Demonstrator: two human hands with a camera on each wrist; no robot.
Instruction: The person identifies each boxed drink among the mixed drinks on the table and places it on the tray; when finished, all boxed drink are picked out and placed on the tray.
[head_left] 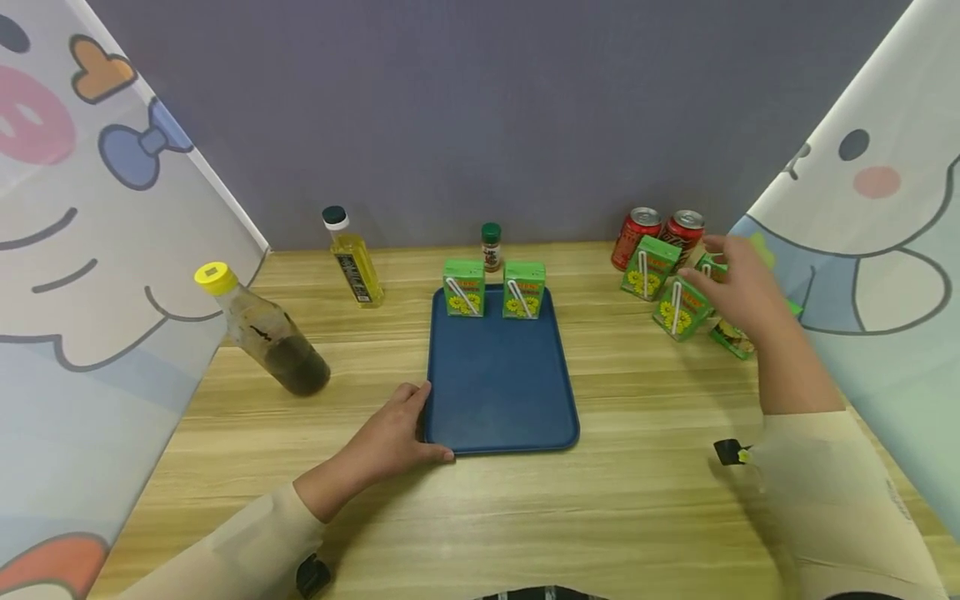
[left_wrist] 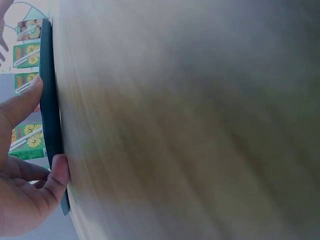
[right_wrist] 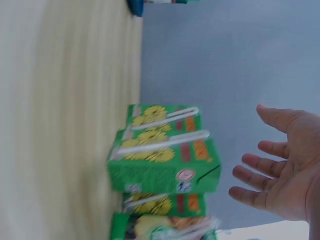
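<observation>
A dark blue tray (head_left: 498, 375) lies on the wooden table. My left hand (head_left: 397, 433) holds its near left corner, thumb along the front edge and fingers on the left side; the left wrist view shows curled fingers at the rim (left_wrist: 48, 100). On the tray's far end stand two green drink cartons, a left carton (head_left: 464, 289) and a right carton (head_left: 523, 291). My right hand (head_left: 738, 287), fingers spread and holding nothing, hovers over a cluster of similar cartons. A front carton (head_left: 679, 310) is nearest it; part of the cluster is hidden behind the hand.
Two red cans stand behind the cluster, a left can (head_left: 628, 242) and a right can (head_left: 684, 227). A small green-capped jar (head_left: 491, 247) stands behind the tray. To the left are an oil bottle (head_left: 356, 265) and a yellow-capped dark sauce bottle (head_left: 273, 337). Printed panels flank the table.
</observation>
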